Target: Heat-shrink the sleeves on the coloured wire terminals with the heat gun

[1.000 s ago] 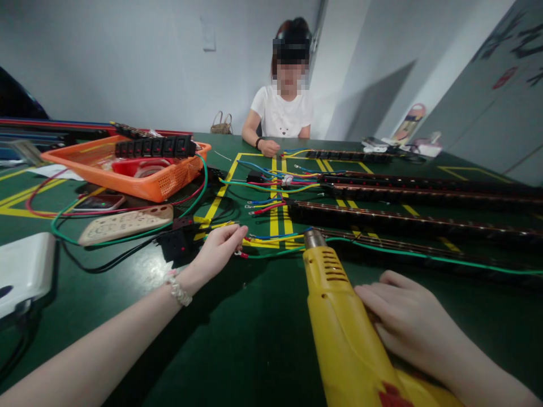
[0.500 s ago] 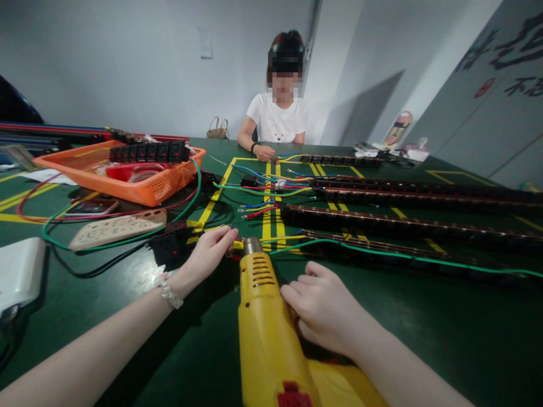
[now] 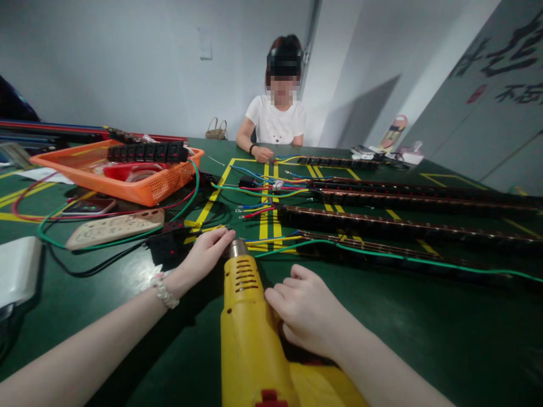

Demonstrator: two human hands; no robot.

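A yellow heat gun (image 3: 250, 322) with a metal nozzle (image 3: 238, 247) lies pointing away from me. My right hand (image 3: 307, 308) is closed around it from the right side. Just left of the nozzle, my left hand (image 3: 212, 246) is pinched on the ends of several wires. Of these, a yellow wire (image 3: 271, 242) and a green wire (image 3: 288, 247) come in from the nearest black socket strip (image 3: 373, 253). The nozzle and my fingers hide the wire tips.
On the green table (image 3: 182, 362) several more socket strips (image 3: 407, 226) lie to the right. At left are an orange basket (image 3: 148, 192), a phone (image 3: 89, 207), a beige flat piece (image 3: 116, 228), a black socket block (image 3: 163, 251) and a white box (image 3: 19, 268). A person (image 3: 275, 121) sits opposite.
The heat gun and my right hand have shifted left, bringing the nozzle closer to my left hand and covering the red wire ends. My left hand still pinches the wires.
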